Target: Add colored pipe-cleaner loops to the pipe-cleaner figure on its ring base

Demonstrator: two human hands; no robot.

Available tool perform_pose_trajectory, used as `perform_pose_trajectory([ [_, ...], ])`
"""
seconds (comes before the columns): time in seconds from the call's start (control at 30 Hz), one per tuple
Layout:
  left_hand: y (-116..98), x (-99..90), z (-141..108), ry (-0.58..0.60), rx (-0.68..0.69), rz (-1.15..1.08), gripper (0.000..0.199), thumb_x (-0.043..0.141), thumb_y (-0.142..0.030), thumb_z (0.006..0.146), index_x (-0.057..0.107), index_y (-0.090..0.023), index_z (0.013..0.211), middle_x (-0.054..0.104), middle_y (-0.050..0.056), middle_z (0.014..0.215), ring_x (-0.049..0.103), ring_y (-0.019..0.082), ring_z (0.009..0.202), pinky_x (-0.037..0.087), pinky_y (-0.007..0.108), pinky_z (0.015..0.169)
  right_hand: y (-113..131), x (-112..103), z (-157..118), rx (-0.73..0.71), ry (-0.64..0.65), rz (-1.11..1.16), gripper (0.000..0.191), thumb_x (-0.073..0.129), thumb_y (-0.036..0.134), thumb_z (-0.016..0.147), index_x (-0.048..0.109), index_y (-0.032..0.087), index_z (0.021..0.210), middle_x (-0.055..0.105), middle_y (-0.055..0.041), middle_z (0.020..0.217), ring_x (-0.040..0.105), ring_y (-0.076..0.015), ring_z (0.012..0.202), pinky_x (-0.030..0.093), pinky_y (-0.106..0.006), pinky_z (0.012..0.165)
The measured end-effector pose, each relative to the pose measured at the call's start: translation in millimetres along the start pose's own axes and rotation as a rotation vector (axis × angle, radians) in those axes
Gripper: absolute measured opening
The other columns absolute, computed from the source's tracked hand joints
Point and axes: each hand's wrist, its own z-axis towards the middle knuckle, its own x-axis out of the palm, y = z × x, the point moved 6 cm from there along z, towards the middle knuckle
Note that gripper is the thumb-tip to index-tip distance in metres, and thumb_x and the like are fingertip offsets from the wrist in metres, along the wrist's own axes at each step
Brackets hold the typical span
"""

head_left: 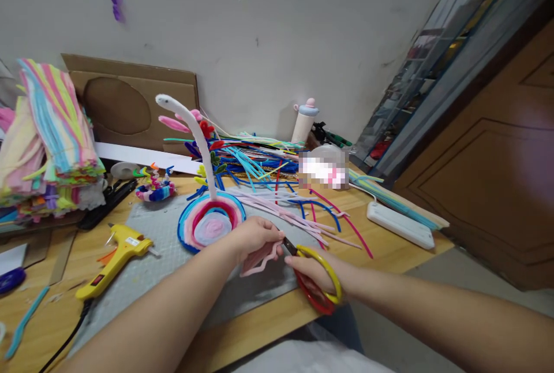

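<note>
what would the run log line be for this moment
left hand: holds pink strip | right hand: holds scissors, blades at strip | glue gun: lying on mat

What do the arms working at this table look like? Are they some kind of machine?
No machine: these are a person's own arms. The left hand and right hand show no gloves, and both forearms are bare, with no sleeves, cables, markings, watch or bracelet visible. No ring can be made out, though some fingers are hidden.
</note>
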Motion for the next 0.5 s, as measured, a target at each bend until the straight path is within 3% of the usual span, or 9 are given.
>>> perform_pose_trajectory([
  [0.1, -7, -6.3, -8, -0.073, 0.056, 0.050, 0.030, 0.069, -0.041, 0.059, 0.057, -0.014, 0.060, 0.061, 0.002, 0.052, 0.053, 0.011, 0.042, 0.037, 0.022, 0.042, -3, -9, 2, 0.092, 0.081, -0.081, 0.056, 0.038, 0.061, 0.081, 0.040, 0.020, 0.042, 0.033, 0.0040, 0.032, 0.033, -0.0090, 0.029, 0.023, -0.022, 0.033],
  [0.2, -19, -14.1, -32, -0.119, 0.123, 0.118, 0.030, 0.068, -0.044, 0.063, 0.060, -0.014, 0.064, 0.057, 0.000, 0.050, 0.057, 0.015, 0.048, 0.038, 0.022, 0.045, 11, -37, 9, -0.025, 0.086, -0.336, 0.050, 0.049, 0.060, 0.076, 0.049, 0.019, 0.047, 0.046, 0.0010, 0.042, 0.040, -0.0100, 0.039, 0.026, -0.023, 0.040],
  [0.27, -26, -22.2, -53, -0.177, 0.179, 0.117, 0.028, 0.069, -0.041, 0.063, 0.062, -0.014, 0.066, 0.058, 0.000, 0.055, 0.055, 0.012, 0.051, 0.037, 0.021, 0.047, 15, -68, 19, -0.027, -0.043, -0.556, 0.039, 0.062, 0.055, 0.067, 0.055, 0.018, 0.056, 0.054, -0.0004, 0.052, 0.044, -0.0120, 0.047, 0.026, -0.023, 0.044],
  [0.37, -31, -33.3, -80, -0.230, 0.259, 0.030, 0.025, 0.071, -0.036, 0.065, 0.061, -0.014, 0.070, 0.055, -0.003, 0.057, 0.046, 0.006, 0.047, 0.031, 0.017, 0.044, 21, -103, 33, 0.023, -0.206, -0.846, 0.031, 0.061, 0.049, 0.070, 0.060, 0.018, 0.065, 0.058, -0.0030, 0.061, 0.047, -0.0147, 0.053, 0.026, -0.025, 0.048],
  [0.5, -30, -45.6, -99, -0.247, 0.342, -0.141, 0.020, 0.069, -0.030, 0.071, 0.056, -0.015, 0.072, 0.058, -0.001, 0.065, 0.052, 0.006, 0.053, 0.034, 0.015, 0.047, 43, -113, 38, 0.027, -0.376, -0.962, 0.029, 0.058, 0.044, 0.073, 0.064, 0.017, 0.076, 0.061, -0.0073, 0.069, 0.051, -0.0172, 0.059, 0.027, -0.026, 0.051],
])
